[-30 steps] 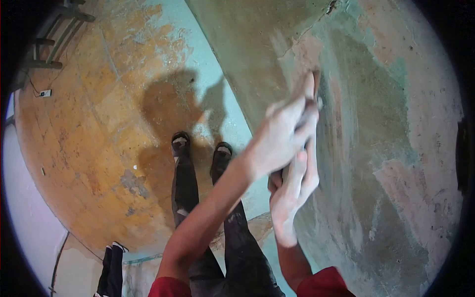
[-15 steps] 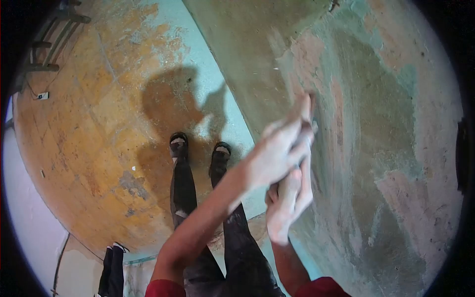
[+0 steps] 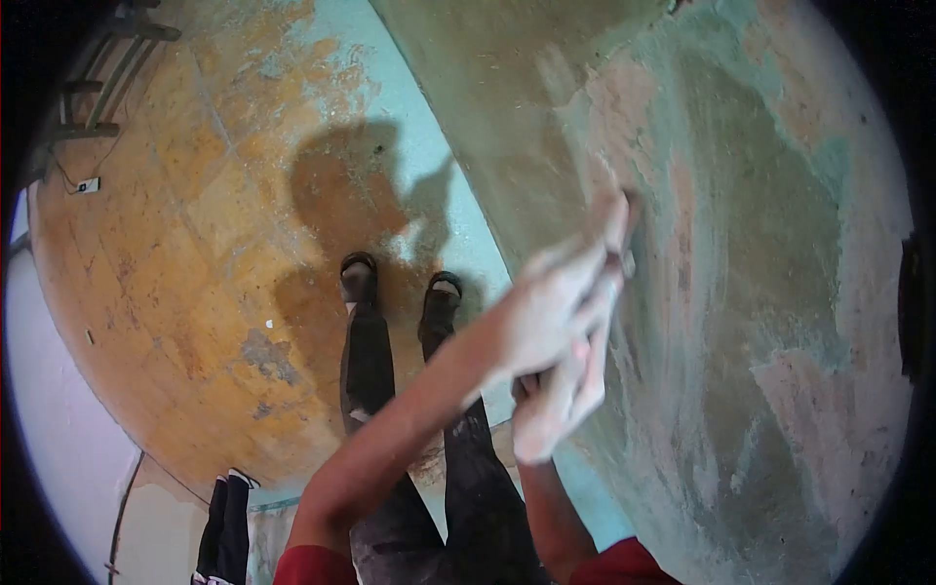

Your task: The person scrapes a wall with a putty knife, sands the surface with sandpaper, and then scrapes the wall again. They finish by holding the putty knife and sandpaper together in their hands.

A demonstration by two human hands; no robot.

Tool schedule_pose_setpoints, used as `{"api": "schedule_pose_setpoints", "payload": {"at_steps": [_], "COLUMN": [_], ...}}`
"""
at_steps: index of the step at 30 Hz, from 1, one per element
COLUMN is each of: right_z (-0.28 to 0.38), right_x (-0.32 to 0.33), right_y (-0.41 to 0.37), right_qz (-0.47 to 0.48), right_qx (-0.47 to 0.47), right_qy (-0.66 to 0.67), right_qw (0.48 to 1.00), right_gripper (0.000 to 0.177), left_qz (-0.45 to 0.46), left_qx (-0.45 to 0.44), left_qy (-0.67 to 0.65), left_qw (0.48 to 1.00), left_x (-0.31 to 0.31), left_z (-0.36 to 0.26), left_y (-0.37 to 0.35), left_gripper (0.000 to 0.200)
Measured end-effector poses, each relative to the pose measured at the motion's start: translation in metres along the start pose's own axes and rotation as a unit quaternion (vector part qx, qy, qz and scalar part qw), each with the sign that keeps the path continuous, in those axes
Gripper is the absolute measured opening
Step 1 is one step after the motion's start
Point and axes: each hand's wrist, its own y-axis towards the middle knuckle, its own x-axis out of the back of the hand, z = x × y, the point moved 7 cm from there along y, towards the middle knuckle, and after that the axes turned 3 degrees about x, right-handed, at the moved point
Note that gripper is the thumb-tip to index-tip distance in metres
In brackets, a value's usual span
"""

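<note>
"Wall (image 3: 770,283), patched and smeared: where is it?"

"All along the right, near to far, beside the orange-stained floor (image 3: 146,322)."

"And nearest to you?"

"Red sleeves (image 3: 314,565), with both forearms slanting up to the right. The left hand (image 3: 546,312) lies over the right hand (image 3: 558,405), fingers stretched out towards the wall."

"Gripping anything?"

"I can't tell for either one. They're blurred and overlap; the left looks fairly straight-fingered, but how far the right is open is hidden. Some dark edge shows by the fingertips, too unclear to name, and I can't be sure they touch the wall."

"Below them?"

"Dark trousers (image 3: 483,497), scuffed pale in places, then dark sandals (image 3: 359,265) set apart on the floor."

"Farther out?"

"A shadow (image 3: 341,180) just beyond the feet. Over on the near left, another person's legs (image 3: 234,531), well apart. At the far left, a small white box (image 3: 89,184) with a cable, and past it a wooden frame (image 3: 93,130), partly lost in the dark border."
</note>
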Motion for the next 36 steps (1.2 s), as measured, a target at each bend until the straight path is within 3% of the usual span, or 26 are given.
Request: {"api": "schedule_pose_setpoints", "payload": {"at_steps": [1,2,4,6,8,10,11,14,15,16,19,20,21,22,24,26,28,29,30,32,33,34,36], "right_z": [0.011,0.031,0.022,0.021,0.003,0.022,0.033,0.026,0.029,0.022,0.016,0.030,0.038,0.039,0.034,0.028,0.026,0.049,0.056,0.037,0.038,0.037,0.027], "right_x": [0.000,0.000,-0.011,-0.040,-0.032,-0.020,-0.015,-0.033,-0.050,-0.060,-0.030,-0.022,-0.020,-0.024,-0.052,-0.065,-0.035,-0.031,-0.027,-0.037,-0.047,-0.063,-0.049], "right_y": [-0.001,0.001,0.019,0.039,0.031,0.009,0.008,0.038,0.046,0.050,0.020,0.017,0.021,0.029,0.053,0.044,0.023,0.026,0.025,0.044,0.057,0.054,0.041], "right_qz": [0.009,0.033,0.076,0.100,0.069,-0.002,0.034,0.101,0.115,0.097,0.044,0.043,0.106,0.102,0.126,0.126,-0.012,0.014,0.071,0.094,0.088,0.106,0.067], "right_qx": [0.021,-0.013,-0.049,-0.020,0.044,0.017,-0.015,-0.057,-0.041,0.001,0.002,-0.003,-0.039,-0.039,-0.052,-0.048,0.006,0.106,0.033,-0.054,0.026,-0.062,0.001], "right_qy": [0.087,0.050,0.024,0.028,-0.044,0.051,0.014,-0.016,0.001,0.012,0.011,0.041,0.050,0.046,-0.002,0.023,0.037,0.049,0.059,0.031,-0.054,0.050,0.019], "right_qw": [0.996,0.998,0.996,0.994,0.996,0.999,0.999,0.993,0.993,0.995,0.999,0.998,0.992,0.993,0.991,0.991,0.999,0.993,0.995,0.994,0.994,0.991,0.998], "right_gripper": [0.066,0.071,0.068,0.064,0.064,0.065,0.065,0.064,0.062,0.062,0.063,0.063,0.065,0.065,0.069,0.067,0.068,0.070,0.071,0.068,0.066,0.066,0.067], "left_qz": [-0.005,-0.035,-0.025,-0.036,-0.041,-0.111,-0.113,0.008,0.029,0.026,-0.054,-0.129,-0.063,0.008,-0.054,-0.072,-0.157,-0.160,-0.130,-0.061,-0.077,-0.082,-0.030], "left_qx": [0.001,-0.040,0.101,0.106,0.086,-0.073,-0.076,0.112,0.190,0.189,-0.003,-0.044,0.017,0.078,0.132,0.100,-0.090,-0.090,-0.058,0.011,0.075,0.074,0.111], "left_qy": [-0.014,0.028,-0.053,0.024,0.011,-0.029,-0.028,0.043,0.000,0.001,-0.040,-0.050,-0.018,0.009,0.001,0.000,-0.025,-0.025,-0.006,0.024,0.035,0.036,-0.025], "left_qw": [1.000,0.998,0.993,0.993,0.995,0.991,0.990,0.993,0.981,0.982,0.998,0.989,0.998,0.997,0.990,0.992,0.983,0.983,0.990,0.998,0.994,0.993,0.993], "left_x": [-0.010,-0.007,0.016,0.045,0.039,0.011,0.019,0.042,0.054,0.052,0.028,0.024,0.026,0.034,0.062,0.056,0.036,0.042,0.045,0.051,0.063,0.064,0.052], "left_z": [-0.005,-0.009,0.000,0.011,0.011,0.005,0.001,0.005,0.008,0.013,0.001,-0.013,-0.003,-0.002,-0.004,0.006,-0.024,-0.027,-0.025,-0.021,-0.012,-0.010,0.003], "left_y": [-0.003,0.000,0.018,0.042,0.031,0.010,0.015,0.040,0.049,0.047,0.022,0.021,0.023,0.031,0.057,0.052,0.031,0.033,0.038,0.048,0.059,0.057,0.047], "left_gripper": [0.072,0.070,0.064,0.056,0.056,0.055,0.055,0.055,0.057,0.057,0.063,0.047,0.037,0.028,0.018,0.020,0.017,0.017,0.017,0.018,0.025,0.025,0.028]}}
